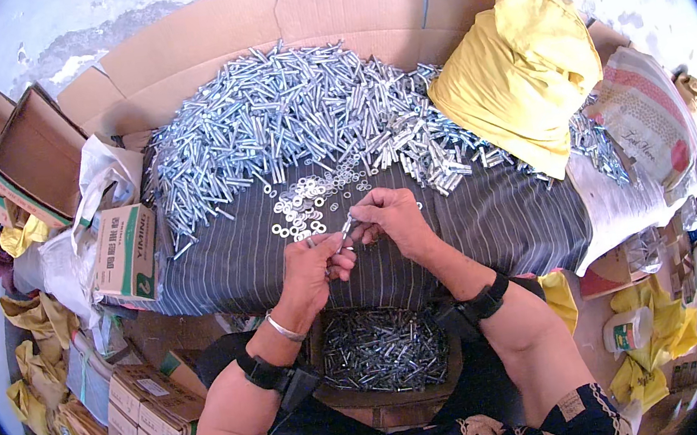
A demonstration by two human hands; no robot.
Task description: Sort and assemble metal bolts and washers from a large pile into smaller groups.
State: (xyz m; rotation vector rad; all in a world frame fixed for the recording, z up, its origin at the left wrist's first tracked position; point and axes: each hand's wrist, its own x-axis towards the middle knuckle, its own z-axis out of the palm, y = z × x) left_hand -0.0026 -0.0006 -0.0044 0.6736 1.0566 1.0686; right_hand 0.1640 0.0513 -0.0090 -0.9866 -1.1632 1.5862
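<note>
**One bolt in work, large heap left**

Silvery heap of bolts [266, 114] beyond both hands — plenty left. Darker metal pieces [382, 348] below the hands, judged the done share. Loose washers [307, 195] just beyond the left hand [311, 267]. It and the right hand [392, 221] pinch one slim, shiny bolt [347, 225] between them — fitted parts too small to tell.

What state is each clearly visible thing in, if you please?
Left hand, pinching a metal piece
Right hand, pinching its upper end
Metal piece, held tilted
Silvery metal parts, heaped loose
Washers, scattered loose
Striped cloth, spread beneath the washers
Yellow sack, bulging
Cardboard tray at left, open, tilted
Lower box, open, holding fasteners
</note>
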